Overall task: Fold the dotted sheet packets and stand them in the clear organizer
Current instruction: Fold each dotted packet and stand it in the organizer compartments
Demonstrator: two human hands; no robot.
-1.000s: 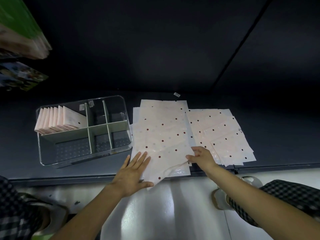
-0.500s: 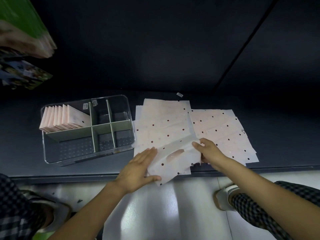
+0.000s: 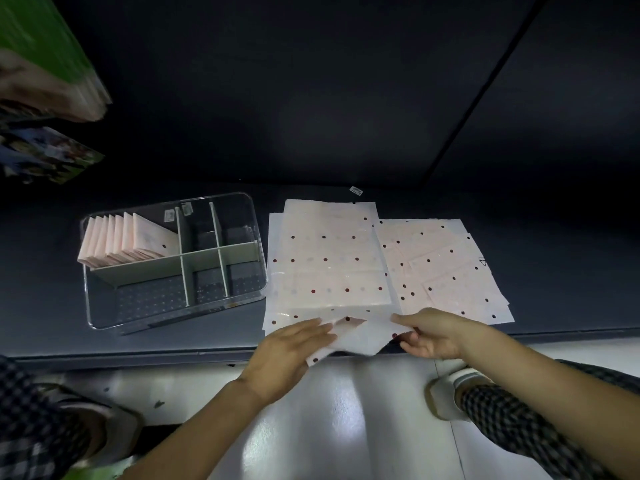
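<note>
Two hands meet at the near edge of the dark shelf (image 3: 145, 341), and we have one dotted packet (image 3: 356, 336) caught between them. Our left hand (image 3: 289, 355) lies with straight fingers flat on the packet's left part, pressing it down by the shelf edge. Our right hand (image 3: 431, 332) pinches the packet's right edge, thumb on top and fingers curled beneath, and the sheet sags in a soft crease between the two hands, partly hanging past the shelf edge.

Just behind it we see the middle stack of dotted sheets (image 3: 329, 258), lying flat, pale pink with dark red spots. Beside that on the right lies a second, fanned stack (image 3: 446, 268), its sheets slipping over one another at slight angles, a small triangle mark at its right edge.

Off to the left, near the middle stack but not touching it as far as we can tell, stands the clear organizer (image 3: 173, 261) with its pale green dividers (image 3: 194, 261). Its back left compartment holds a row of folded packets (image 3: 124, 240) standing on edge and leaning to the left. We see nothing standing in the other compartments; through the clear floor shows a dotted pattern.

A small white label (image 3: 355, 190) lies on the shelf behind the stacks. Down below we glimpse checked trouser legs (image 3: 519, 414) and pale shoes (image 3: 441, 393) on a shiny floor (image 3: 346, 427).
</note>
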